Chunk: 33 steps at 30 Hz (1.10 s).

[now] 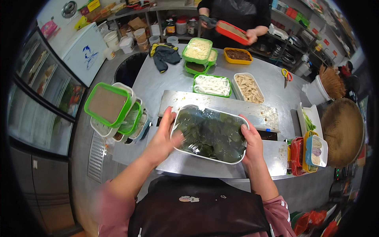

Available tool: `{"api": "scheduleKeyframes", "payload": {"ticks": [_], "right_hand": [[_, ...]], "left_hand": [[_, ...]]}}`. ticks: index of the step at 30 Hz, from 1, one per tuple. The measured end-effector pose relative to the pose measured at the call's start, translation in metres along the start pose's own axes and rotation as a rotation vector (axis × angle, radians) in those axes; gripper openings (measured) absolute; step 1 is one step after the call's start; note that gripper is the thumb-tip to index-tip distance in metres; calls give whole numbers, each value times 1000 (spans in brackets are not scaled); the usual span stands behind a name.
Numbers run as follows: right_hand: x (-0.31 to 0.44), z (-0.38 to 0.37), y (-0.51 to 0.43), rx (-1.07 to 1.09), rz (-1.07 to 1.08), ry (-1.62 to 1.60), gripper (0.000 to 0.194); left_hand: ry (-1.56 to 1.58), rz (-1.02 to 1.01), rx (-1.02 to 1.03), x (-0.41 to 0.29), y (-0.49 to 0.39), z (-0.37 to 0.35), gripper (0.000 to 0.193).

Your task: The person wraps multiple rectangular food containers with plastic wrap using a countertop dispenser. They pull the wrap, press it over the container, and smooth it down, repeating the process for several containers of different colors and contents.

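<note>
Between both hands I hold a white rectangular tray of dark green leafy food, perhaps seaweed, under clear film (210, 134). My left hand (162, 137) is at the tray's left end, its thumb blurred over the film. Round the right end closes my right hand (253, 140), thumb on the rim. Beneath the tray lies a steel plate or cover (219, 108) on the steel table (142, 86). Beyond it stand a green-rimmed tray of white strips (212, 85) and a white tray of pale tan pieces (248, 88).
Stacked trays (108, 103) stand at the left table edge; more green containers (197, 50) at the back. Red, yellow and blue containers (308, 154) sit right, beside a large round wooden board (342, 133). Scissors (286, 77) lie back right. A co-worker opposite holds a red tray (232, 32).
</note>
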State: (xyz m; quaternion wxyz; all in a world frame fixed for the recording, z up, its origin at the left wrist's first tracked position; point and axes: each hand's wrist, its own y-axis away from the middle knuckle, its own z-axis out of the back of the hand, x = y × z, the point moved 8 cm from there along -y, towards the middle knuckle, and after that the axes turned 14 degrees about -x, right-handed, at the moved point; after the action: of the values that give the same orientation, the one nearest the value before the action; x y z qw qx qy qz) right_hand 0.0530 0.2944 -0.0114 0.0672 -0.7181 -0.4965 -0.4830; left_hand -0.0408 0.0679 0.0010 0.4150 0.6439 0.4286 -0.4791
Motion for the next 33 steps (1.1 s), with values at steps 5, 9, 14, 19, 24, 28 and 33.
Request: {"api": "scheduleKeyframes", "payload": {"ticks": [5,9,14,19,24,28,33], "right_hand": [[-22,-15,20,98,-52,76,45],[-37,-23,29,106,-68,209,49],[-53,-28,28,118,-170,217,62],[-59,-30,26,140,-265,194,60],[-64,-29,34,138,-337,172,49],[-68,-18,41,73,-316,243,43],[-77,-10,47,20,-332,167,35]], "left_hand": [[340,494,14,26,7,1,76],[510,660,-43,30,24,13,69],[621,730,-183,42,41,28,52],[628,720,-339,43,62,40,44],[558,696,-504,38,87,55,46],[675,655,-274,34,91,50,56],[943,563,-114,38,94,55,56]]}}
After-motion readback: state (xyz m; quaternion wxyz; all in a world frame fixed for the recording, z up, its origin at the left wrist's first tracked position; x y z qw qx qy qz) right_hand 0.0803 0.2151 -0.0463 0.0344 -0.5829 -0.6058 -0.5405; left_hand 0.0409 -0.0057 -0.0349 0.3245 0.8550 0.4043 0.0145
